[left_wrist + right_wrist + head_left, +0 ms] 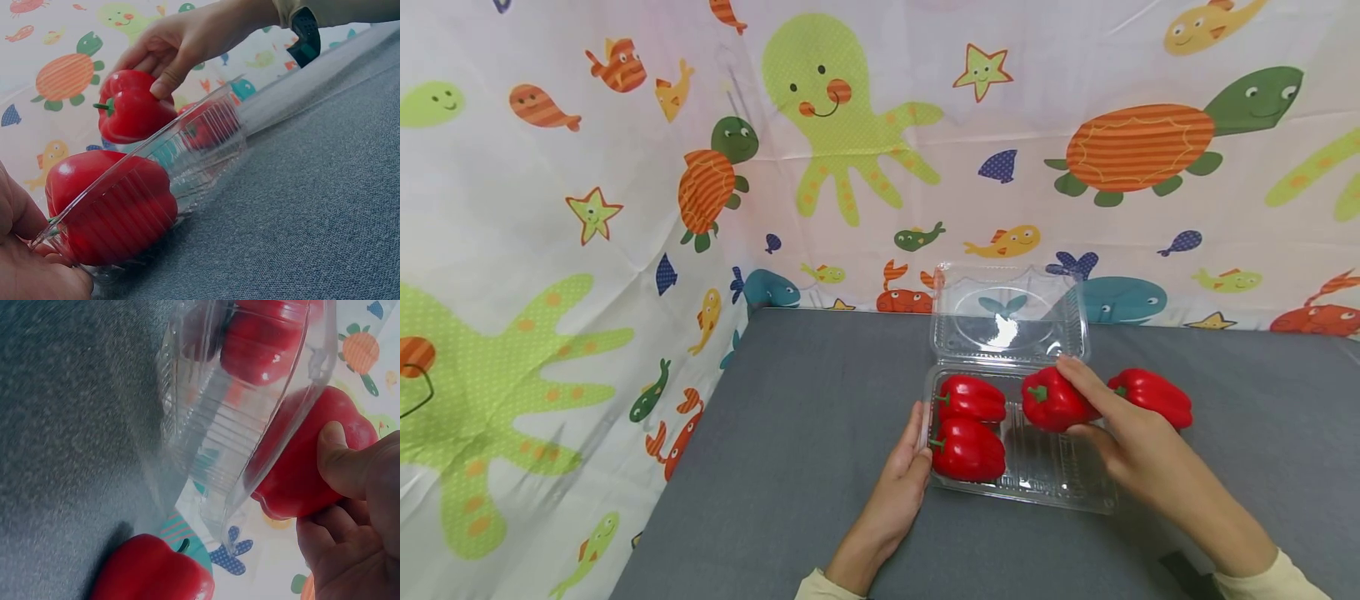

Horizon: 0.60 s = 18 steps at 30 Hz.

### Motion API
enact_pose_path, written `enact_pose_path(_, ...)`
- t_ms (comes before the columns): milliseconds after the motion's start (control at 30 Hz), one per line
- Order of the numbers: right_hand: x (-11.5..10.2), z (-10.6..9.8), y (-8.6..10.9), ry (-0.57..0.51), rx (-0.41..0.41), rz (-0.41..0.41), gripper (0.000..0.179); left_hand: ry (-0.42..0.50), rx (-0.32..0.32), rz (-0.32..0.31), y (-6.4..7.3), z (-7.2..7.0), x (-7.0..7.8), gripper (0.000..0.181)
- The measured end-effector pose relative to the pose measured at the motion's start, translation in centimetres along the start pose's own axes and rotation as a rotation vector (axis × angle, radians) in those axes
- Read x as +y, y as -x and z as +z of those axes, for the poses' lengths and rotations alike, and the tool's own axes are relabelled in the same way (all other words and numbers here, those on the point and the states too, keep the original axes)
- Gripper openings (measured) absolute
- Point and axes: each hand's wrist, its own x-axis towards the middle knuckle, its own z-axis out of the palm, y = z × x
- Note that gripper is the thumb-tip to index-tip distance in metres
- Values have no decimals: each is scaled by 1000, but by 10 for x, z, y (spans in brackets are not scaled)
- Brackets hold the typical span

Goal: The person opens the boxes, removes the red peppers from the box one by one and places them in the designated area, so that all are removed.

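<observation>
A clear plastic clamshell container (1037,475) sits on the grey cloth, its hinged lid (1007,321) raised at the back. Two red bell peppers, a rear one (973,398) and a front one (967,451), lie side by side in its left part, stems to the left. My right hand (1138,442) grips another red bell pepper (1052,400) between thumb and fingers, above the right half of the container. That pepper's green stem points left. At the container's left end, my left hand (37,250) holds the wall and rim between thumb and fingers.
One more red bell pepper (1153,396) lies on the cloth just right of the container, behind my right hand. A grey cloth (820,400) covers the table. Behind and to the left hangs a curtain (865,233) printed with sea animals.
</observation>
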Motion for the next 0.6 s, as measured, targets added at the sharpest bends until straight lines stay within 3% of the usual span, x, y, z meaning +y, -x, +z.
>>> enact_pose_path(600, 6, -14, 7, 38, 19, 43, 128, 6, 15, -15, 0, 1, 1, 69)
